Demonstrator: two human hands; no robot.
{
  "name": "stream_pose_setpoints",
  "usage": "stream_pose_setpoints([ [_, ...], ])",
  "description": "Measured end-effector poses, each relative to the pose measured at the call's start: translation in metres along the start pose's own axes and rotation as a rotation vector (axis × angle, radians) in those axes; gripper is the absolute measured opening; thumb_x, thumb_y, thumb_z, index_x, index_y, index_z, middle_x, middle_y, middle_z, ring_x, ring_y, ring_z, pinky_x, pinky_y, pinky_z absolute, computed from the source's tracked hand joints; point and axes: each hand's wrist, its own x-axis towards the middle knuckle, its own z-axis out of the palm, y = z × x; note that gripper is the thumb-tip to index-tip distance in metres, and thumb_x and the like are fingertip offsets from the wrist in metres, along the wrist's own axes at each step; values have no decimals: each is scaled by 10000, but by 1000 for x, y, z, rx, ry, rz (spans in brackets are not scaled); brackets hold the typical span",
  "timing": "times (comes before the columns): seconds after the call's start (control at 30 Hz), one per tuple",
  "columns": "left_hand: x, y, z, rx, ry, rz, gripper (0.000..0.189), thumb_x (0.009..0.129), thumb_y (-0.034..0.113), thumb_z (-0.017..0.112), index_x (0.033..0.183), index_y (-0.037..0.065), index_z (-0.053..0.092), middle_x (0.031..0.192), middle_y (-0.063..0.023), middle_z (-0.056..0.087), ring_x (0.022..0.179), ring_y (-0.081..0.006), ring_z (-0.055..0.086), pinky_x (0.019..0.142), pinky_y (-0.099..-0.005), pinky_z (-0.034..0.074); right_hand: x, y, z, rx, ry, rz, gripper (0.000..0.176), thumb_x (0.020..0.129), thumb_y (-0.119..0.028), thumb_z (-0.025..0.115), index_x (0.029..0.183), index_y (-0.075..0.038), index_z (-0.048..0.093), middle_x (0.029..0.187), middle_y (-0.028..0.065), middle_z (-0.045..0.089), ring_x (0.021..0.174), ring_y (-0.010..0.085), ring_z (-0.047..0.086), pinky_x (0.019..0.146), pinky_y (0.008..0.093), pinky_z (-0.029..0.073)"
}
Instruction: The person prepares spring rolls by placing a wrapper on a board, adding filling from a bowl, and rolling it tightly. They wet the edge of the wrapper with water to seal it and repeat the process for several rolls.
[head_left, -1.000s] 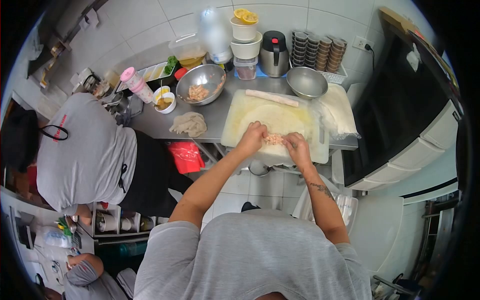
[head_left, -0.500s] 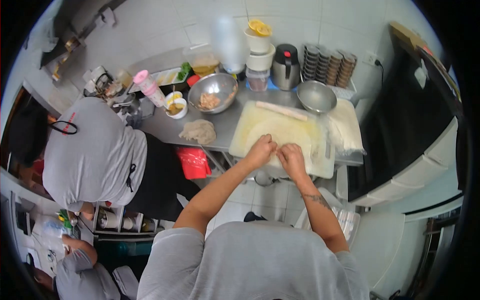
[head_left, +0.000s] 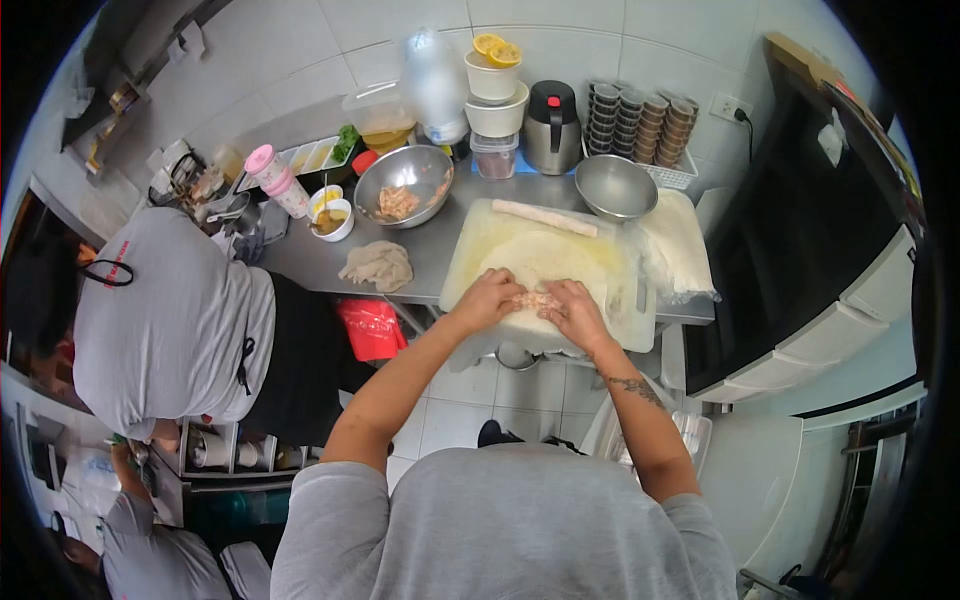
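Observation:
A round pale wrapper (head_left: 545,255) lies on the white cutting board (head_left: 470,262). At its near edge sits a small heap of pinkish filling (head_left: 534,299). My left hand (head_left: 486,297) and my right hand (head_left: 572,310) press in on that filling from either side, fingers curled around it and the wrapper's edge. A finished roll (head_left: 543,217) lies at the board's far side.
A steel bowl with filling (head_left: 403,183), an empty steel bowl (head_left: 615,187), a stack of wrappers in plastic (head_left: 676,236), a cloth (head_left: 378,265), sauce cups (head_left: 331,210), a black jug (head_left: 552,116) and stacked cups (head_left: 640,115) crowd the counter. A person in grey (head_left: 170,320) stands at left.
My hands stayed at the wrapper's near edge, closing together over the filling half a second ago and now slightly apart so it shows again. The view shifted a little.

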Motion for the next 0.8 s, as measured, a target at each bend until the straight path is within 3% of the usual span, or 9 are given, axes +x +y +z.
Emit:
stream_pose_setpoints([
  [0.03, -2, 3, -4, -63, 55, 9, 309, 757, 95, 692, 1065, 104, 677, 980, -85, 569, 936, -301, 505, 863, -377, 434, -1, 2, -1, -7, -4, -10, 328, 742, -110, 727, 1058, -50, 665, 1011, 100, 618, 1009, 292, 545, 903, 370, 446],
  [0.2, -3, -16, 3, -17, -54, -24, 386, 741, 104, 723, 1122, 119, 662, 1008, -86, 544, 997, -295, 503, 913, -373, 417, -6, 25, -2, -28, -109, 39, 410, 731, -151, 755, 1118, -60, 652, 1059, 101, 602, 1051, 292, 529, 919, 375, 447],
  [0.37, -7, -16, -8, -91, -36, -15, 395, 729, 75, 725, 1117, 108, 660, 986, -94, 543, 993, -293, 505, 915, -373, 417, -14, 12, -11, 12, 116, -3, 326, 735, -113, 736, 1052, -56, 680, 1002, 97, 615, 999, 290, 542, 876, 368, 458],
  [0.43, -5, -13, -14, -81, -45, -38, 379, 732, 57, 716, 1105, 100, 661, 986, -99, 542, 988, -292, 508, 901, -372, 425, -13, 16, -12, 22, 118, 16, 295, 738, -101, 729, 1026, -52, 689, 975, 99, 616, 978, 288, 545, 861, 365, 459],
  [0.5, -3, -28, -9, -47, -99, -21, 390, 729, 65, 728, 1111, 91, 654, 1026, -104, 532, 987, -296, 515, 901, -376, 428, -15, 29, -20, 26, -28, 27, 276, 740, -93, 726, 1010, -47, 696, 954, 101, 615, 960, 289, 546, 852, 365, 457],
  [0.63, -5, -31, -12, -54, -76, -21, 374, 739, 69, 722, 1107, 75, 650, 1023, -108, 547, 986, -303, 522, 896, -384, 430, -11, 30, -22, -10, -63, 27, 273, 753, -115, 719, 1017, -53, 697, 960, 103, 616, 966, 285, 550, 853, 364, 457],
  [0.8, -5, -13, -25, -37, 70, -41, 242, 751, 70, 714, 986, 62, 660, 952, -96, 572, 953, -303, 526, 848, -378, 442, 0, -1, -8, -151, 141, -91, 270, 767, -163, 708, 1014, -56, 696, 977, 104, 624, 960, 285, 560, 842, 363, 462],
])
